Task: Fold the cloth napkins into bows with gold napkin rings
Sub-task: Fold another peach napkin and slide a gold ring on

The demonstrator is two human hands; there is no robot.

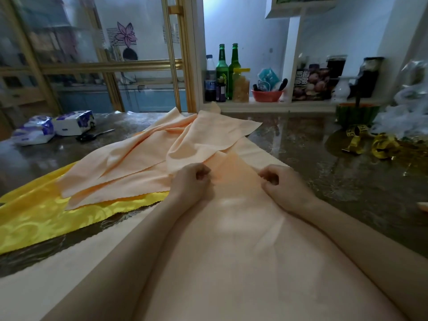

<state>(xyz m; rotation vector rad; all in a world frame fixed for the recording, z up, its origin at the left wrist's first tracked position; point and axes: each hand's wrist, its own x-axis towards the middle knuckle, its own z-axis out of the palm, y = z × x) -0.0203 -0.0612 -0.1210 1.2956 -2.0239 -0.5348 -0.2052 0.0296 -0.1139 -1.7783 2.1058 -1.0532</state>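
The yellow cloth (34, 216) is cut off at left; gold shapes (382, 147) at right are blurred.

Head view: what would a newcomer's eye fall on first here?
The left hand and right hand pinch a peach napkin spread at the centre. A bright yellow cloth lies at the left under more peach napkins; two green bottles stand on the back shelf.

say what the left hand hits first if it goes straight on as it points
Probably the rumpled pile of peach napkins lying just beyond the left hand, though the gap between them is unclear.
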